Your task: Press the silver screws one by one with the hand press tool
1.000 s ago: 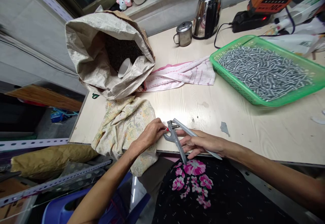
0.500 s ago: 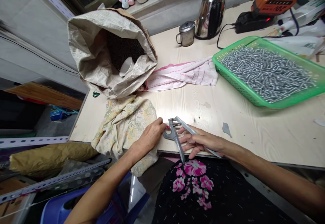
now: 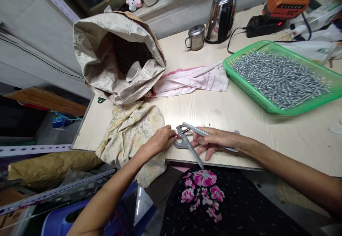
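A grey metal plier-like hand tool (image 3: 187, 141) lies at the near edge of the pale wooden table (image 3: 240, 122), its handles spread apart. My right hand (image 3: 213, 142) rests on the upper handle, fingers loosely curled around it. My left hand (image 3: 157, 142) pinches a small red-tipped piece at the tool's jaws. The left hand lies on a floral cloth (image 3: 133, 129) with a few small metal pins scattered on it.
A woven sack (image 3: 107, 57) of dark granules with a white cup (image 3: 133, 71) stands at the back left. A pink-and-white cloth (image 3: 192, 79), a green basket (image 3: 272, 106) of metal pins, a kettle (image 3: 221, 11), a small lidded mug (image 3: 196, 36) and an orange charger (image 3: 285, 3) lie beyond.
The tool's handles have swung more level and my right hand has shifted along the upper handle. My left hand stays pinched at the jaws.
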A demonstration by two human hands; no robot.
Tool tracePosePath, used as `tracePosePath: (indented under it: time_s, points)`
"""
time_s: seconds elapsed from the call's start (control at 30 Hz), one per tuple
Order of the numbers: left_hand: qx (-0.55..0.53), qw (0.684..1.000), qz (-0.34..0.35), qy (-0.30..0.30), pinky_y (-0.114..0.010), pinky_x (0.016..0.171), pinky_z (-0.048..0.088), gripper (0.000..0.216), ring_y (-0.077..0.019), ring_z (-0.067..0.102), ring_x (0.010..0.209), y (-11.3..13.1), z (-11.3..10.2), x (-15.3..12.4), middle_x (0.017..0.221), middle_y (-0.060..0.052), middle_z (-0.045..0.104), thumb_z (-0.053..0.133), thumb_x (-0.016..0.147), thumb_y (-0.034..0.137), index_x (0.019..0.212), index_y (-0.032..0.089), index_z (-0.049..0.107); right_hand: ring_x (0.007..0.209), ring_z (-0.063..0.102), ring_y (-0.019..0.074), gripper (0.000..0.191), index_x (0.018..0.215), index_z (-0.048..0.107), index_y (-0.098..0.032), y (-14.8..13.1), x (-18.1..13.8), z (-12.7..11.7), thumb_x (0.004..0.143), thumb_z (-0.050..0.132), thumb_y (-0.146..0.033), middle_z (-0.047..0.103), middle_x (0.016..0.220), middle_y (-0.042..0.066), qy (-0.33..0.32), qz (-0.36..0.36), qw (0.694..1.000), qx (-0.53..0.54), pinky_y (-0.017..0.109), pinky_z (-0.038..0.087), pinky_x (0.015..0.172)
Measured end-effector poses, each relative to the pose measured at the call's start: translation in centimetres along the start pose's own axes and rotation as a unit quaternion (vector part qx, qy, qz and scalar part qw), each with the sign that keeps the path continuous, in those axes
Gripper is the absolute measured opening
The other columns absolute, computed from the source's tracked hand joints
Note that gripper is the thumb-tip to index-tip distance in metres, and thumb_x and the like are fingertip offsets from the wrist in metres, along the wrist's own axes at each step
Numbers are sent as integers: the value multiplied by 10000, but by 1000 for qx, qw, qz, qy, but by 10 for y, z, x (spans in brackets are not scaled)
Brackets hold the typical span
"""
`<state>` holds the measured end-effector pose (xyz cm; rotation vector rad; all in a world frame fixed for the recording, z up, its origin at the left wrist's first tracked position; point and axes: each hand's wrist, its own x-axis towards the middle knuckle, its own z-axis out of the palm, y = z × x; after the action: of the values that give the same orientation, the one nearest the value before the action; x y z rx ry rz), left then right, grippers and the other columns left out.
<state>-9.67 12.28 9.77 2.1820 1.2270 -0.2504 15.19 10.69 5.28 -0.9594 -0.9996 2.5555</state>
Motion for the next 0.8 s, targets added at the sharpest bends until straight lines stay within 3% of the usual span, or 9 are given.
tracePosePath:
  time_s: [0.23, 0.33, 0.47, 0.63, 0.8]
  points:
    - [-15, 1000, 5, -22, -230, 672, 386, 229, -125, 515, 679, -2, -7, 10, 759, -24, 564, 494, 867, 174, 750, 148, 689, 886, 704, 188, 313, 981, 551, -184, 8, 1, -11, 709, 705, -203, 671, 1071, 88, -18, -33, 997, 64, 187, 484, 579]
    - [-35, 999, 14, -18, -223, 672, 392, 279, -128, 525, 684, -10, -3, 13, 731, -16, 569, 468, 903, 236, 764, 156, 698, 878, 709, 185, 343, 1008, 536, -187, 9, 1, -11, 725, 727, -225, 681, 1073, 97, -9, -27, 995, 93, 221, 532, 644]
    - [-59, 998, -8, 33, -223, 669, 399, 322, -131, 549, 685, -14, 10, 12, 754, -29, 605, 432, 932, 258, 788, 160, 703, 861, 715, 177, 334, 1027, 526, -189, 9, 3, -12, 765, 727, -243, 684, 1074, 98, 12, -18, 995, 94, 256, 566, 704]
    - [-141, 989, -43, 23, -221, 637, 412, 299, -126, 575, 627, -8, 14, 9, 715, -21, 636, 457, 921, 277, 871, 148, 722, 938, 706, 207, 421, 1178, 491, -188, 13, 3, -20, 838, 691, -336, 690, 1079, 121, -87, -25, 986, 143, 349, 547, 833]
    - [-99, 994, -47, 14, -215, 594, 377, 247, -116, 553, 602, -1, 4, 9, 696, -15, 625, 462, 837, 188, 725, 143, 678, 1071, 667, 289, 469, 1202, 489, -215, 17, 2, -23, 826, 712, -386, 673, 1123, 101, -131, -35, 976, 168, 501, 451, 991]
